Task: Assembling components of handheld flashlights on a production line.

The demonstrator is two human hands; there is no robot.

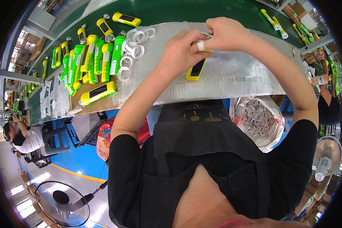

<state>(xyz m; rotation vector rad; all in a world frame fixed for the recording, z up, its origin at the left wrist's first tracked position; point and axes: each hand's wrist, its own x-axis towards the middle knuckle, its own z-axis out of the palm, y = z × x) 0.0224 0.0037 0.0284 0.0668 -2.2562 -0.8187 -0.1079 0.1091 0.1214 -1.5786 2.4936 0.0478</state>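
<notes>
A yellow flashlight with a dark panel along its body points toward me over the plastic-covered bench. My left hand and my right hand close round its far end, fingertips meeting there. Between the fingers shows part of a pale ring, mostly hidden by them. A white band is wrapped round a finger or thumb. Left of my hands lie several loose white rings. Beside them is a pile of green and yellow flashlights; one more flashlight lies near the bench's front edge.
Clear plastic sheeting covers the work surface, with a green belt beyond. Below the front edge at right, a white sack holds many small grey parts. A black crate, a standing fan and another person are at left.
</notes>
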